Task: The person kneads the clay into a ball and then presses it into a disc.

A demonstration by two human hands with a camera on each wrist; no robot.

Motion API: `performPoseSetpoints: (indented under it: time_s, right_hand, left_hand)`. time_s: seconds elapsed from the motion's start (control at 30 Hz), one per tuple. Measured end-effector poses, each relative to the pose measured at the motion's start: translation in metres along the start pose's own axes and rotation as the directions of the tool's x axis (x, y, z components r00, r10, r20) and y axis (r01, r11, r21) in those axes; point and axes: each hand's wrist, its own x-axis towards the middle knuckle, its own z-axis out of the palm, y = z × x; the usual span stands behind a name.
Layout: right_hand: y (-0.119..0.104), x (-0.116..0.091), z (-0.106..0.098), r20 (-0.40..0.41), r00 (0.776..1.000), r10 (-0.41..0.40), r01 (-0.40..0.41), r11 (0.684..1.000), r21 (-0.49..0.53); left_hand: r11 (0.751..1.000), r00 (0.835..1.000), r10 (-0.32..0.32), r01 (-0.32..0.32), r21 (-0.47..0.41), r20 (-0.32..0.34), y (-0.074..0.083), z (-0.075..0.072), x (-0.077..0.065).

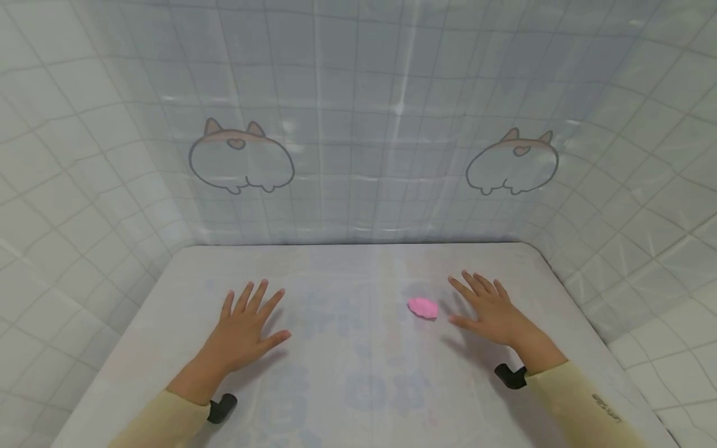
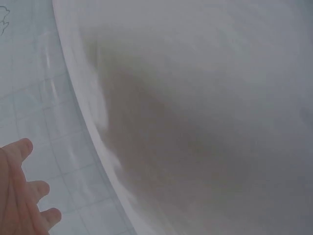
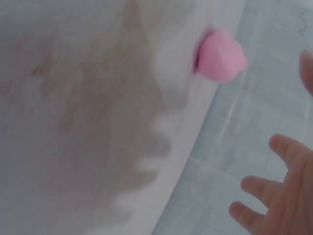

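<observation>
A small pink lump (image 1: 423, 308), soft-looking like clay or dough, lies on the white table (image 1: 358, 348) right of its middle. In the right wrist view the same pink lump (image 3: 221, 56) looks rounded with blunt facets. Just to its right is my right hand (image 1: 490, 314), fingers spread and apart from the lump, holding nothing. My left hand (image 1: 241, 336) hovers over the table's left part with its fingers spread and nothing in it. Shadows of both hands fall on the tabletop. Only some fingers (image 2: 36, 188) of the left hand show in the left wrist view.
A tile-patterned sheet (image 1: 358, 124) hangs behind the table, with two cartoon animal drawings. More such sheeting (image 1: 67, 205) flanks the left side, and the right side (image 1: 661, 249) too. Each wrist wears a black mount (image 1: 223, 408) below a pale yellow sleeve.
</observation>
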Motion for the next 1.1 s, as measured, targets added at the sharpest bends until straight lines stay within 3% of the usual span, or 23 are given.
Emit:
performPoseSetpoints:
  time_s: [0.23,0.67,0.97,1.1]
  right_hand:
    - [-0.009,0.010,0.007,-0.005,0.999,-0.034,0.034,0.999,0.021]
    - [-0.024,0.023,0.020,-0.003,0.996,-0.094,0.094,0.994,0.056]
    - [-0.030,0.030,0.025,0.047,0.994,-0.097,0.092,0.990,0.104]
    - [-0.030,0.035,0.028,0.057,0.993,-0.106,0.100,0.990,0.102]
  left_hand:
    - [0.999,1.000,0.014,-0.014,-0.031,-0.028,0.008,0.001,0.004]
    - [0.994,1.000,0.016,-0.016,-0.105,0.000,0.022,0.010,0.016]
    - [0.986,0.997,0.010,0.003,-0.164,0.082,0.034,0.010,0.023]
    - [0.985,0.996,0.023,-0.008,-0.174,0.085,0.036,0.015,0.028]
